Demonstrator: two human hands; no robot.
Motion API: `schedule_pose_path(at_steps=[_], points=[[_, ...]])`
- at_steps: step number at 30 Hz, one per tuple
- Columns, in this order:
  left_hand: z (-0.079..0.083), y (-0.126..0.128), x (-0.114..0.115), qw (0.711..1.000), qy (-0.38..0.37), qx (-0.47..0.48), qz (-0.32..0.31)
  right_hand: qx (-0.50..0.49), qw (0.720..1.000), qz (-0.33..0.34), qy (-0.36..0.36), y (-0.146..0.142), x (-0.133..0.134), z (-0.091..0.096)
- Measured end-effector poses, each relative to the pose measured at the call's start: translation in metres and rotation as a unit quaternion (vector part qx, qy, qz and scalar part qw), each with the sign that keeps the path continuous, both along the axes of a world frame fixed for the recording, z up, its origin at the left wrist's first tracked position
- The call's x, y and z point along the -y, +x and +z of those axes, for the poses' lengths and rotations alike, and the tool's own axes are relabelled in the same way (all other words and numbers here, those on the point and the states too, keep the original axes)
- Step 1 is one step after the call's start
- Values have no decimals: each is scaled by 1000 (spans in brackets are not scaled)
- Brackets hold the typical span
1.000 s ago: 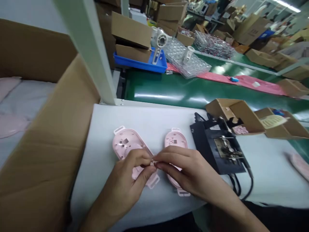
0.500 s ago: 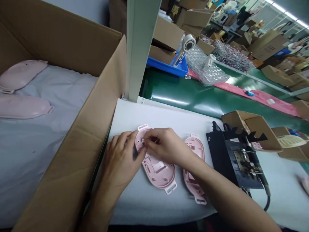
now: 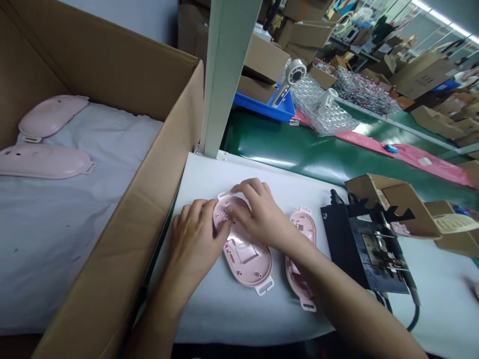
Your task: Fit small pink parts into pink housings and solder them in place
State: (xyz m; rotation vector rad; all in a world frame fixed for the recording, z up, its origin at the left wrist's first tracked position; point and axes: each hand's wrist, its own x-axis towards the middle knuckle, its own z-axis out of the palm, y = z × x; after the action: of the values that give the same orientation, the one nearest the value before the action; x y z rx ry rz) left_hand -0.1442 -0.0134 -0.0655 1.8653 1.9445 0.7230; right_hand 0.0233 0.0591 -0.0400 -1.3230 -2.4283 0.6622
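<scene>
Beneath the left hand (image 3: 194, 244) and right hand (image 3: 258, 214), both spread, a pink plastic casing (image 3: 249, 264)

Open cardboard carton (image 3: 112, 70) at left, lined with white foam sheet (image 3: 63, 234), 2 pale pink plastic shells (image 3: 50, 117) lying on top. Black metal fixture (image 3: 362, 244) on white-covered bench (image 3: 202, 174), just beside small cardboard box (image 3: 392, 204). Beyond, green conveyor belt (image 3: 284, 149) carrying blue plastic tray (image 3: 264, 107), white handheld device (image 3: 288, 82) and clear blister tray (image 3: 322, 107), stacked cartons (image 3: 422, 75) behind.
</scene>
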Motion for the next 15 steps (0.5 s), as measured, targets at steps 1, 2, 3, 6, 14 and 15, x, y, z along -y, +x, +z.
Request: schedule_pose_path(at_steps=[1,2,3,6,14,15], points=[[1,2,-2,1000,-5,5,2,-16,1000,-3,-17,3,-3,-1],[2,4,-3,1000,-7,12,1,-27,999,-3,-41,6,-5,-2],[4,6,-4,1000,-12,24,0,-37,997,3,-71,8,-6,-2],[6,13,-4,996,-34,82,-4,-80,987,24,-134,16,-5,1],[15,37,-1,979,-65,194,15,-154,975,-5,-158,41,4,11],[17,40,-1,977,-65,201,17,-152,977,-6,-152,42,3,11]])
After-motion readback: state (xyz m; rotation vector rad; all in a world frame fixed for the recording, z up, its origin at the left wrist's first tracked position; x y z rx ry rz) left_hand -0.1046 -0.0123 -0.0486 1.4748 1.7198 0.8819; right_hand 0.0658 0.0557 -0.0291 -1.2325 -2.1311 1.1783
